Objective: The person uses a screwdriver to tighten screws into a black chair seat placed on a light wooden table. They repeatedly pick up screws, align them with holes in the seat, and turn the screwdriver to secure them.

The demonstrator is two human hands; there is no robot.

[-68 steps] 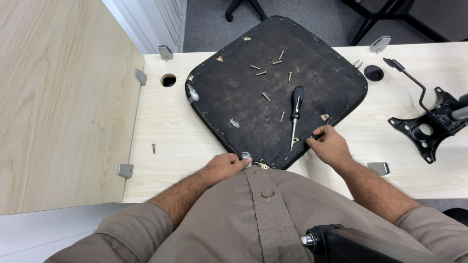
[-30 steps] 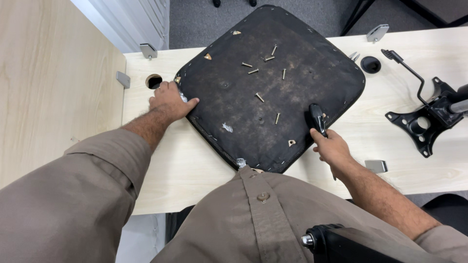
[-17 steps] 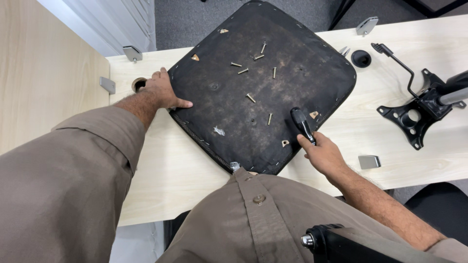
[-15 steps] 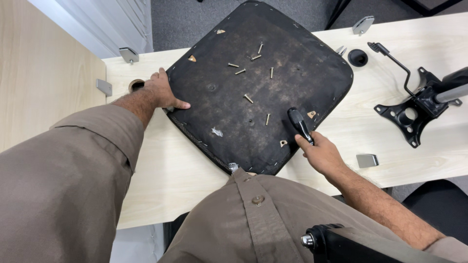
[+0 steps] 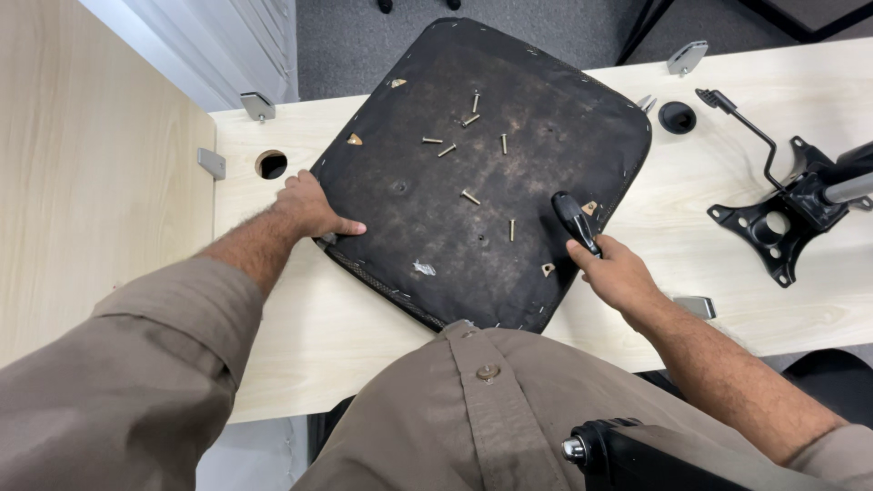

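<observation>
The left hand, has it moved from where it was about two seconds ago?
Yes. The left hand went from the seat pad's near edge to its left edge, close to the round hole.
</observation>
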